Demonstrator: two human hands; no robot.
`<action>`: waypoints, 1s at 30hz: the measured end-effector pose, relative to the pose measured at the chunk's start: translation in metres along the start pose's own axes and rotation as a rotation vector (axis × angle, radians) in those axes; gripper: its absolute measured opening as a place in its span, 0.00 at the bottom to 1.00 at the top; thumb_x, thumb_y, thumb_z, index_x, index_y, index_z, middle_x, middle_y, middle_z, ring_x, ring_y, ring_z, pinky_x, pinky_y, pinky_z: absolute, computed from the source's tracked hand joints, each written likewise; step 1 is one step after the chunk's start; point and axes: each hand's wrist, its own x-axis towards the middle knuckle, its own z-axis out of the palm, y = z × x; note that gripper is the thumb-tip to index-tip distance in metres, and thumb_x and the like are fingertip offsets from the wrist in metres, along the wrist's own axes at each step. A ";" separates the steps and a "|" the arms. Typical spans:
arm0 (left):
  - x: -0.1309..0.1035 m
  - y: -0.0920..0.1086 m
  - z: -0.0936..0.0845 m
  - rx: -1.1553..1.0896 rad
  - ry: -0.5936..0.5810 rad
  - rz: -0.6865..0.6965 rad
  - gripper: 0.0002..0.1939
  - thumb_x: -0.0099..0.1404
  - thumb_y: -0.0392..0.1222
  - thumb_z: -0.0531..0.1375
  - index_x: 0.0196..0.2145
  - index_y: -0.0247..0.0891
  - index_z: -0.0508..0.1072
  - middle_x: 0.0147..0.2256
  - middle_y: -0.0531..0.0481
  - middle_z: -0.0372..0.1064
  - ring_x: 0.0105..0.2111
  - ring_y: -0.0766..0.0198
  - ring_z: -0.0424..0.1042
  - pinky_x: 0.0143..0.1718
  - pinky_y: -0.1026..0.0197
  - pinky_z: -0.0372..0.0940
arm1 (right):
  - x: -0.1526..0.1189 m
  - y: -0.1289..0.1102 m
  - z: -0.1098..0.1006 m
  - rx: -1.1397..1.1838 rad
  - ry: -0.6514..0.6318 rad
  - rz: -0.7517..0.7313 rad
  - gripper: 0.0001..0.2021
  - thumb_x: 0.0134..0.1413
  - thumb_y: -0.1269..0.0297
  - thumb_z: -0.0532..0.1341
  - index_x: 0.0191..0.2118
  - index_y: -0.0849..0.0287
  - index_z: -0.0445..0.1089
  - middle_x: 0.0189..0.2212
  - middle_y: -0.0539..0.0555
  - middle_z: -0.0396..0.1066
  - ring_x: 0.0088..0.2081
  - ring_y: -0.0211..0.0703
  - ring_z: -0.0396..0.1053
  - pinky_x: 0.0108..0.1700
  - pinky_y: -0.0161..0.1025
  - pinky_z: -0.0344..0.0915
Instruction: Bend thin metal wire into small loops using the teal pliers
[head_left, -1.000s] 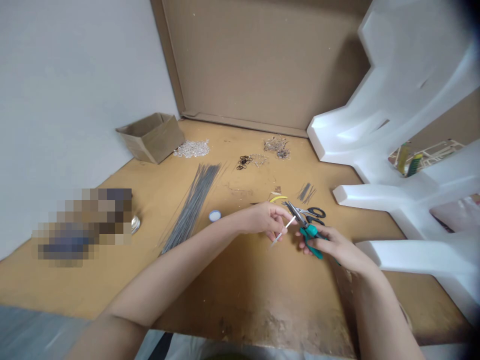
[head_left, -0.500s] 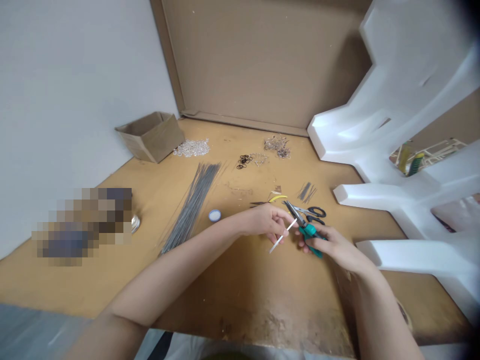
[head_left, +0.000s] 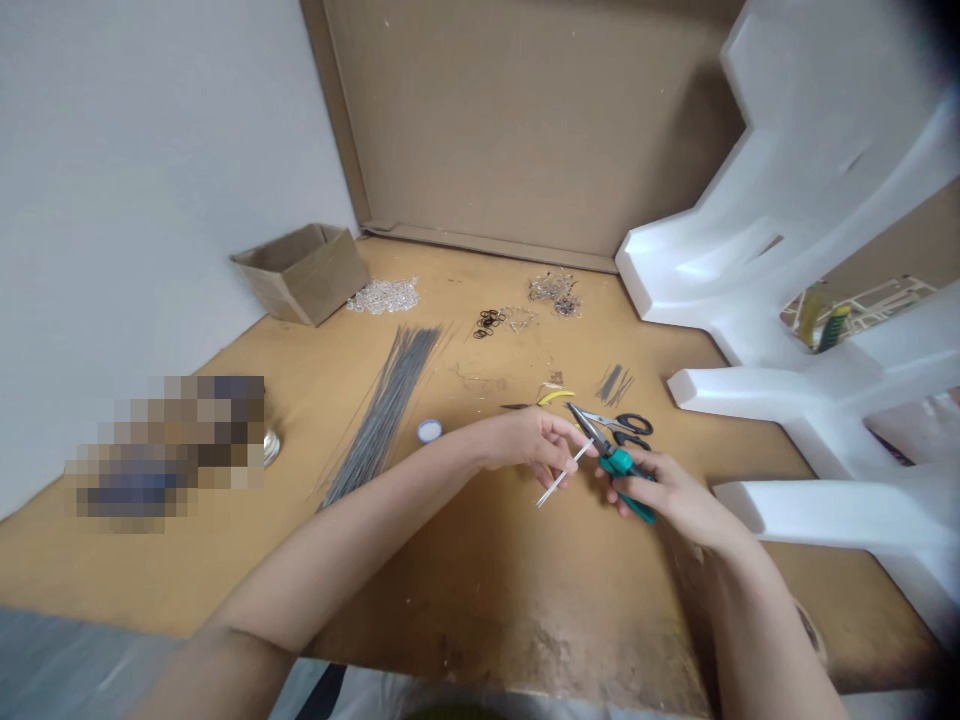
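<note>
My left hand (head_left: 546, 447) pinches a few thin pale wires (head_left: 559, 482), which slant down to the left from the fingertips. Their upper end meets the jaws of green-handled pliers (head_left: 617, 464). Around the handles my right hand (head_left: 649, 482) is closed. Just behind the pliers lie scissors with black handles (head_left: 634, 424). Yellow-handled pliers (head_left: 555, 397) rest beyond my left hand, partly hidden by it. A long bundle of grey wires (head_left: 390, 410) lies left of my hands, with a small blue-rimmed round container (head_left: 429, 431) beside it.
An open cardboard box (head_left: 304, 275) stands at the back left beside clear rings (head_left: 386, 295). Black rings (head_left: 489, 322), a tangled wire pile (head_left: 555, 290) and short wires (head_left: 615, 385) lie farther back. White foam pieces (head_left: 735, 390) jut in from the right. A pixelated patch covers the left.
The handles of the green pliers have swung slightly to the right, and their jaws look closer together. The wires' lower ends have spread and shifted slightly left.
</note>
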 end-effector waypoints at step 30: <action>0.004 -0.016 -0.032 0.252 0.031 0.011 0.17 0.54 0.39 0.59 0.43 0.38 0.69 0.26 0.54 0.63 0.26 0.69 0.69 0.27 0.66 0.65 | 0.026 0.007 0.025 -0.272 0.234 -0.072 0.06 0.44 0.66 0.54 0.30 0.58 0.65 0.22 0.48 0.65 0.24 0.39 0.62 0.28 0.35 0.58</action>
